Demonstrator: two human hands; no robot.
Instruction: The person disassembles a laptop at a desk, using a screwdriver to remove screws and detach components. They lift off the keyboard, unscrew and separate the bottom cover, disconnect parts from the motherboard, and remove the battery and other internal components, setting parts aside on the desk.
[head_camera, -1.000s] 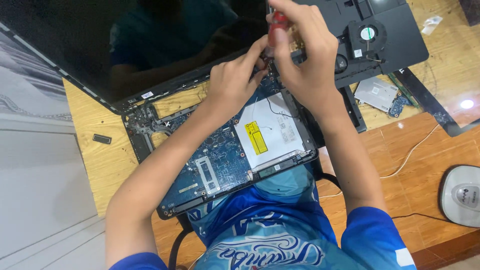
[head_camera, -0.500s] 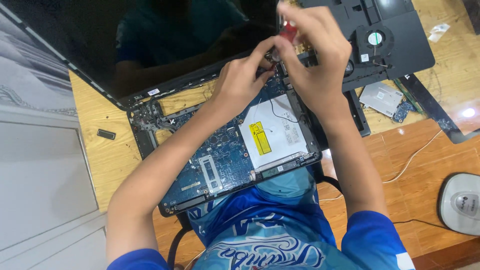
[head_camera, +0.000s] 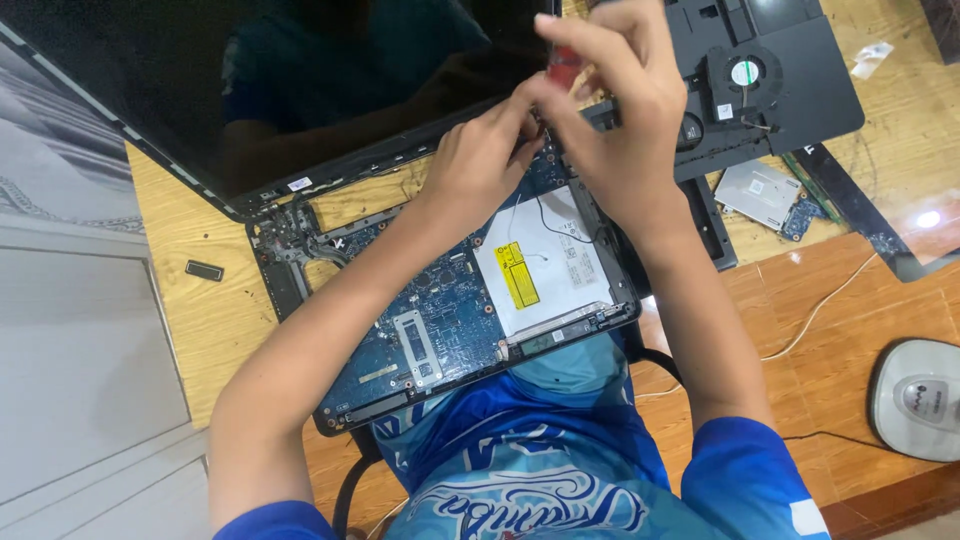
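Note:
An opened laptop base (head_camera: 300, 275) lies on a wooden table, its blue circuit board (head_camera: 440, 320) and silver optical drive (head_camera: 545, 265) bare. The dark screen (head_camera: 250, 90) is folded back behind it. My right hand (head_camera: 620, 110) is shut on a red-handled screwdriver (head_camera: 565, 62), held upright over the base's far right corner. My left hand (head_camera: 480, 165) rests on the board right beside it, fingertips pinched at the screwdriver's tip. What lies under the fingertips is hidden.
A black bottom cover (head_camera: 790, 80) with a round fan (head_camera: 742, 75) lies at the back right. A small silver drive (head_camera: 758, 192) sits beside it. A small black part (head_camera: 203, 269) lies left on the table (head_camera: 210, 330). A grey device (head_camera: 920, 398) and a white cable (head_camera: 820, 310) are on the floor, right.
Both hands stayed at the far right corner of the base. The view drifted, so the laptop and hands sit a little further right and lower in the picture.

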